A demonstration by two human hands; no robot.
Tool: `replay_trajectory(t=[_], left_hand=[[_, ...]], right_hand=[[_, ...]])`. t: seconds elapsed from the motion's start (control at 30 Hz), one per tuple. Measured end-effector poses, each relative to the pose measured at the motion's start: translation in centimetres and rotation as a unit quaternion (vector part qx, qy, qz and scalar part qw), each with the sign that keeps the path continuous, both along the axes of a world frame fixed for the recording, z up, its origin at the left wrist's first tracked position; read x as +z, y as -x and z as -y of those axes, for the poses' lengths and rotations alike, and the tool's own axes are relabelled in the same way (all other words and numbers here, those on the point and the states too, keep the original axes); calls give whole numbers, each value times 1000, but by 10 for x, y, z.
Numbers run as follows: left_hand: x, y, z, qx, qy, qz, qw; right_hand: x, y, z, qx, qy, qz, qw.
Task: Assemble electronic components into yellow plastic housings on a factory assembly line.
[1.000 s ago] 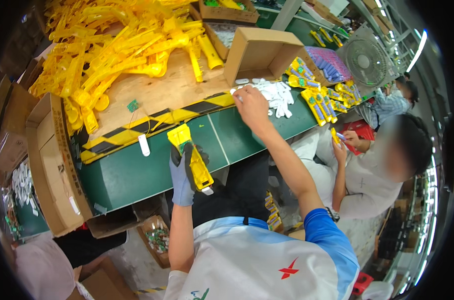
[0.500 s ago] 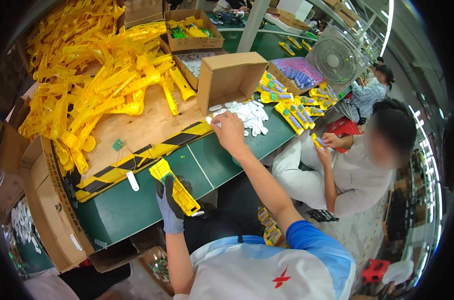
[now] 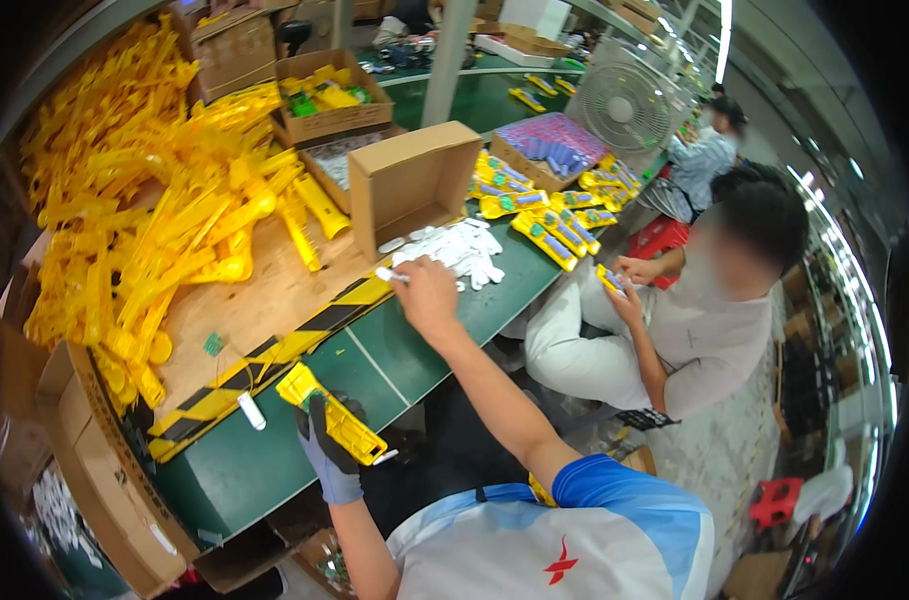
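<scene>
My gloved left hand (image 3: 328, 450) is closed around a yellow plastic housing (image 3: 352, 428), held tilted with its hollow side up. A small green circuit board (image 3: 315, 399) lies in the housing's upper part, and a white piece (image 3: 385, 457) sticks out by its lower end. My bare right hand (image 3: 429, 302) pinches a small white oblong plastic piece (image 3: 386, 274) over the striped edge. Just beyond that hand lies a pile of similar white pieces (image 3: 464, 250). Another green board (image 3: 213, 344) with thin wires and a white piece (image 3: 252, 410) rest at the striped edge on the left.
Yellow housings (image 3: 204, 210) are heaped on the wooden board. An upright cardboard box (image 3: 414, 185) stands behind the white pile. Finished-looking yellow units (image 3: 549, 235) lie to the right, where a seated co-worker (image 3: 694, 330) handles one. A cardboard tray (image 3: 104, 480) borders the left side.
The whole view has shifted, so the scene sits further left. My right hand has drawn slightly toward me from the pile, the white piece now showing clearly. The left hand keeps its hold.
</scene>
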State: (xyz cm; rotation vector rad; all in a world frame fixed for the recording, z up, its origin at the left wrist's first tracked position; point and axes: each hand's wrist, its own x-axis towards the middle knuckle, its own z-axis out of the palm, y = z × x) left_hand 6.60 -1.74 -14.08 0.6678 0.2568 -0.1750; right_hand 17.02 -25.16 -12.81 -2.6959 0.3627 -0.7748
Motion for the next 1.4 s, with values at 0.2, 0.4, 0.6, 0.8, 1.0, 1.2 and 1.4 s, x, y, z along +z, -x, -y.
replay_trajectory(t=[0.2,0.4,0.6,0.8,1.0,1.2,1.4], left_hand=[[5,-4,4,-8,-56,37,998],[-16,-2,-3,-20,-58,23,998],[-18,10,-6,17,-165,17,986],[-36,7,-3,47,-208,16,977],[-49,1,11,25,-264,104,959],[-38,13,-2,-7,-270,83,959],[-10,16,2,11,-332,117,936]], right_hand=[[8,0,7,66,-32,3,997],[35,48,-35,341,-211,-95,911],[17,104,-75,424,-487,-183,741],[-8,84,-70,427,-517,-186,719],[-5,72,-52,356,-575,-243,696],[-7,75,-74,387,-568,-237,687],[-5,93,-80,367,-595,-181,692]])
